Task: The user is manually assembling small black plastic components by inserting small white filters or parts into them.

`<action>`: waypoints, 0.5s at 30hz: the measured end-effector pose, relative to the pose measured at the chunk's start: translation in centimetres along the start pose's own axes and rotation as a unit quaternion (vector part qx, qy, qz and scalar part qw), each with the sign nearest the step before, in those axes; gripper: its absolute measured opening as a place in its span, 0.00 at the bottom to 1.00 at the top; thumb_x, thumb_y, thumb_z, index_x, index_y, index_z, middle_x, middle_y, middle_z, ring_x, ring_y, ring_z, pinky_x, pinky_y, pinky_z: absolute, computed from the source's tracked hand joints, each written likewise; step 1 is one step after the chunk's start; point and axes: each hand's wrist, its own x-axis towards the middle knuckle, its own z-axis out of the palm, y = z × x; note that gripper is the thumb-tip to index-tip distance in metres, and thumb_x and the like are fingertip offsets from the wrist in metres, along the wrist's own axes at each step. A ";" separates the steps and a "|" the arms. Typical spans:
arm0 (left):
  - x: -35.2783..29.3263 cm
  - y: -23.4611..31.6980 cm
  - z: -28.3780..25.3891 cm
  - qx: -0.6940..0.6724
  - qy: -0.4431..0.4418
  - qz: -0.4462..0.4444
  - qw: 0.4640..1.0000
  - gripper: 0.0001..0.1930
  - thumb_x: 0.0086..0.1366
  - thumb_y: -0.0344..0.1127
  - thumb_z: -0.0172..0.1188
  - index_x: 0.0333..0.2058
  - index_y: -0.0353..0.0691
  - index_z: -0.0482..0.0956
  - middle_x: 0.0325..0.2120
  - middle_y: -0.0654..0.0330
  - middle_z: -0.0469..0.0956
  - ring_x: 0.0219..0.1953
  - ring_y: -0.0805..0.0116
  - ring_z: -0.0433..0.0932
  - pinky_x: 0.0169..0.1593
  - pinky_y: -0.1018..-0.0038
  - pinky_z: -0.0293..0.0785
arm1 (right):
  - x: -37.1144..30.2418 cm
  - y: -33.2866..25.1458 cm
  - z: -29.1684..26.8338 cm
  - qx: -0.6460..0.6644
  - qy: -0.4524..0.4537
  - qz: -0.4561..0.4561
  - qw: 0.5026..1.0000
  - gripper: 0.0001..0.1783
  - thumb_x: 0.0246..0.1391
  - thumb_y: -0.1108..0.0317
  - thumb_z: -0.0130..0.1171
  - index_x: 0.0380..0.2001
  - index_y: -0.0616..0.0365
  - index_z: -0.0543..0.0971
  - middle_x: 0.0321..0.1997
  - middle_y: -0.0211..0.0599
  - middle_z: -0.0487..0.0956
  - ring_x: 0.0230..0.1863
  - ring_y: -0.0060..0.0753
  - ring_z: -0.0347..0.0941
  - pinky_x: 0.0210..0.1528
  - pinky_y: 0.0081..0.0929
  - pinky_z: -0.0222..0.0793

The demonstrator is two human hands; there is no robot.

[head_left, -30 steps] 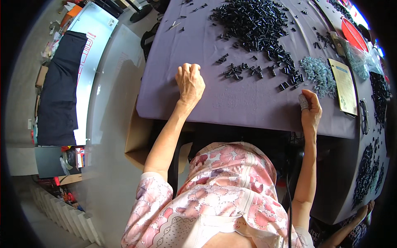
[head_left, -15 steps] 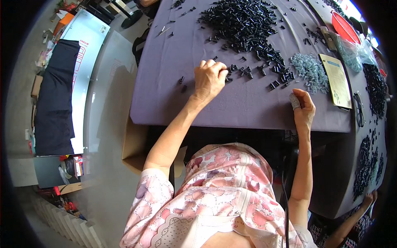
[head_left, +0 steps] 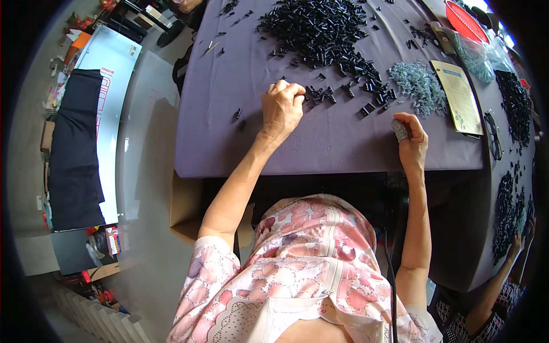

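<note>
My left hand [head_left: 281, 110] is closed over the purple-grey tablecloth, fingers curled in a pinch beside a few small black plastic pieces [head_left: 320, 95]. Whatever its fingertips hold is hidden. Farther right, my right hand [head_left: 413, 140] hovers near the table's front edge, thumb and fingers drawn together. A silvery grey wrap [head_left: 399, 130] covers its thumb; anything between the tips is too small to make out. Just beyond that hand lies a heap of small clear bluish pieces [head_left: 418, 87]. A large pile of black plastic pieces [head_left: 314, 31] spreads across the far middle.
A yellowish booklet [head_left: 458, 97] and a pair of glasses [head_left: 493, 134] lie at the right. Behind them are a red basket [head_left: 466, 20] and a clear plastic bag [head_left: 477, 60]. Another person's hand [head_left: 516, 246] works by more black pieces [head_left: 503, 220]. An open cardboard box [head_left: 186, 206] stands below the table.
The whole view has shifted slightly. Both my hands stay closed over nearly the same spots. At the lower right, the other person's arm has moved up along the table edge.
</note>
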 end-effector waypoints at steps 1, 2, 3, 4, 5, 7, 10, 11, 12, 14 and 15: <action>0.1 -0.2 0.0 0.000 0.000 0.000 1.000 0.03 0.50 0.29 0.61 0.27 0.40 0.79 0.26 0.57 0.75 0.32 0.59 0.75 0.38 0.66 0.71 | 0.0 0.0 0.1 0.002 0.001 0.001 1.000 0.19 0.42 0.91 0.46 0.36 0.60 0.76 0.31 0.27 0.75 0.34 0.17 0.70 0.39 0.14 0.65; 0.3 -0.4 0.1 -0.018 -0.003 -0.010 1.000 0.03 0.50 0.29 0.61 0.27 0.40 0.79 0.26 0.57 0.75 0.32 0.59 0.75 0.38 0.67 0.71 | 0.0 0.2 0.0 0.002 0.002 0.001 1.000 0.19 0.42 0.91 0.46 0.36 0.60 0.76 0.31 0.27 0.75 0.34 0.17 0.70 0.39 0.14 0.65; 0.6 -0.5 0.2 -0.036 -0.006 -0.019 0.999 0.04 0.51 0.29 0.61 0.27 0.40 0.79 0.26 0.57 0.75 0.32 0.59 0.75 0.38 0.67 0.71 | 0.0 0.4 -0.1 0.001 0.000 0.001 1.000 0.20 0.41 0.91 0.46 0.36 0.60 0.76 0.32 0.27 0.75 0.34 0.17 0.70 0.40 0.14 0.65; 0.9 -0.6 0.3 -0.047 -0.016 -0.030 0.998 0.04 0.51 0.30 0.61 0.28 0.40 0.80 0.26 0.57 0.76 0.32 0.60 0.75 0.39 0.67 0.71 | 0.0 0.5 -0.1 0.001 -0.002 0.000 1.000 0.20 0.41 0.91 0.45 0.36 0.60 0.76 0.32 0.27 0.75 0.34 0.17 0.70 0.40 0.14 0.65; 1.2 -0.7 0.6 -0.047 -0.016 -0.031 0.998 0.04 0.51 0.30 0.61 0.28 0.40 0.80 0.26 0.57 0.76 0.32 0.60 0.75 0.39 0.67 0.71 | 0.0 0.4 -0.1 0.001 -0.002 0.000 1.000 0.20 0.41 0.91 0.45 0.36 0.60 0.76 0.32 0.27 0.75 0.34 0.17 0.70 0.40 0.14 0.65; 1.7 -0.3 1.0 -0.069 -0.027 -0.047 0.996 0.05 0.51 0.31 0.62 0.28 0.39 0.80 0.26 0.57 0.77 0.31 0.61 0.76 0.38 0.67 0.72 | 0.0 0.1 0.0 -0.006 -0.004 0.003 1.000 0.21 0.40 0.92 0.44 0.36 0.61 0.76 0.32 0.28 0.75 0.35 0.18 0.70 0.40 0.15 0.66; 2.2 0.2 1.6 -0.003 -0.038 -0.037 0.999 0.08 0.50 0.33 0.63 0.29 0.38 0.79 0.26 0.56 0.78 0.29 0.62 0.77 0.36 0.69 0.73 | 0.0 0.0 0.1 -0.010 -0.004 0.003 1.000 0.21 0.39 0.92 0.44 0.36 0.61 0.76 0.32 0.29 0.75 0.35 0.18 0.71 0.40 0.15 0.66; 2.3 0.1 1.9 0.005 -0.054 -0.048 0.997 0.08 0.49 0.33 0.64 0.29 0.37 0.79 0.26 0.56 0.78 0.28 0.63 0.78 0.35 0.69 0.73 | 0.0 0.0 0.1 -0.011 -0.003 0.004 1.000 0.21 0.39 0.92 0.44 0.36 0.61 0.76 0.32 0.29 0.75 0.35 0.18 0.71 0.40 0.15 0.66; 2.3 0.0 2.1 0.004 -0.055 -0.047 0.997 0.08 0.49 0.33 0.64 0.29 0.37 0.79 0.26 0.56 0.78 0.28 0.63 0.78 0.35 0.69 0.73 | 0.0 -0.1 0.2 -0.010 -0.003 0.005 1.000 0.21 0.39 0.92 0.44 0.36 0.61 0.76 0.32 0.29 0.75 0.35 0.18 0.71 0.41 0.15 0.66; 2.4 -0.1 1.9 -0.056 -0.078 -0.085 0.992 0.08 0.49 0.33 0.64 0.28 0.37 0.79 0.25 0.57 0.79 0.28 0.65 0.78 0.34 0.71 0.73 | -0.1 -0.1 0.1 -0.012 0.000 0.010 1.000 0.21 0.39 0.92 0.44 0.36 0.61 0.76 0.32 0.29 0.75 0.35 0.19 0.71 0.41 0.15 0.66; 2.4 -0.2 1.8 -0.059 -0.078 -0.093 0.991 0.08 0.49 0.32 0.64 0.28 0.37 0.78 0.24 0.57 0.79 0.27 0.65 0.78 0.34 0.71 0.73 | 0.0 -0.1 0.1 -0.010 0.003 0.009 1.000 0.21 0.39 0.92 0.44 0.36 0.61 0.76 0.32 0.29 0.75 0.35 0.19 0.71 0.41 0.15 0.66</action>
